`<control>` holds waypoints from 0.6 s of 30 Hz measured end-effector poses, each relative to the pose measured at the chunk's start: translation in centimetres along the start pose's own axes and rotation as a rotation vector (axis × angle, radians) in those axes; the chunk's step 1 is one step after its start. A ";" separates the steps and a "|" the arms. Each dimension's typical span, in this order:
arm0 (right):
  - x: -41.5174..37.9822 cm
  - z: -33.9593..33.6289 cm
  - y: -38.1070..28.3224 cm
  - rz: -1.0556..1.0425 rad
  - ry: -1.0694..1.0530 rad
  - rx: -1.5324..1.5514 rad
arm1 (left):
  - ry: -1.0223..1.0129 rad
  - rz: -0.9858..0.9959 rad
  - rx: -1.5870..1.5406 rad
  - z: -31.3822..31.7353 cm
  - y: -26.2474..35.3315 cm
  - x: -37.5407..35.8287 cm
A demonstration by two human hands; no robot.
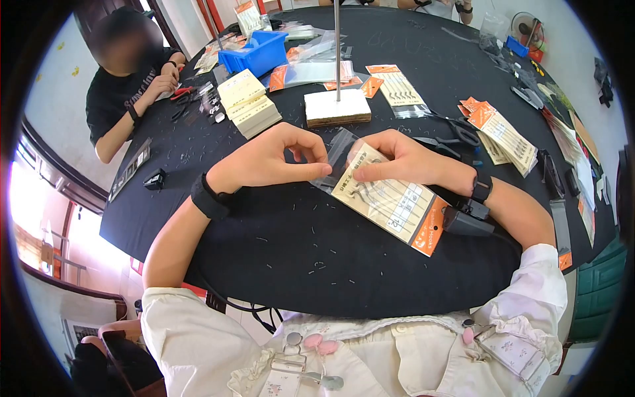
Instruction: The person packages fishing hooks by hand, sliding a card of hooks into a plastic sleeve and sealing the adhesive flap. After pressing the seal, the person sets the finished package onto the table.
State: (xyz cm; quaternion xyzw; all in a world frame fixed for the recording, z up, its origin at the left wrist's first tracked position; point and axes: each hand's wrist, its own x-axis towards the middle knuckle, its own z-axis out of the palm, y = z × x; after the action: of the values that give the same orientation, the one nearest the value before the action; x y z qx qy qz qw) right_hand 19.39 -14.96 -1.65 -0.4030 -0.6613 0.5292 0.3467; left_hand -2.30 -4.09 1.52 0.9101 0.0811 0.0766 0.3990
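My right hand grips the upper part of a packet of fishing hooks, thumb on top. It is a cream card with hooks on lines, inside a clear plastic bag with an orange printed end that points down and right. The bag's clear flap sticks out past the card's upper left end. At that flap, the thumb and forefinger of my left hand are pinched together on its edge. The packet is tilted above the black tablecloth. Dark bands circle both my wrists.
Ahead stands a metal rod on a white block. Stacked cream cards and a blue bin lie to its left. Finished-looking packets and black-handled scissors are on the right. A co-worker sits at the far left.
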 end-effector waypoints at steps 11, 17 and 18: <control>0.2 -0.1 0.3 0.050 0.129 0.164 | -0.063 -0.046 -0.167 -0.1 -0.5 0.0; 0.2 -0.2 0.3 0.083 0.220 0.396 | -0.031 -0.045 -0.172 -0.3 -1.0 0.1; 0.2 -0.2 0.4 0.078 0.209 0.396 | -0.030 -0.044 -0.173 -0.3 -0.8 0.0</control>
State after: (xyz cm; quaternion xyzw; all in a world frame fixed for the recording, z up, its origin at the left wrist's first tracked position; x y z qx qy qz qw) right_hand 19.53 -14.63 -1.96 -0.4049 -0.4887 0.6171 0.4652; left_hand -2.38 -3.34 1.19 0.8714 0.0882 0.0609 0.4787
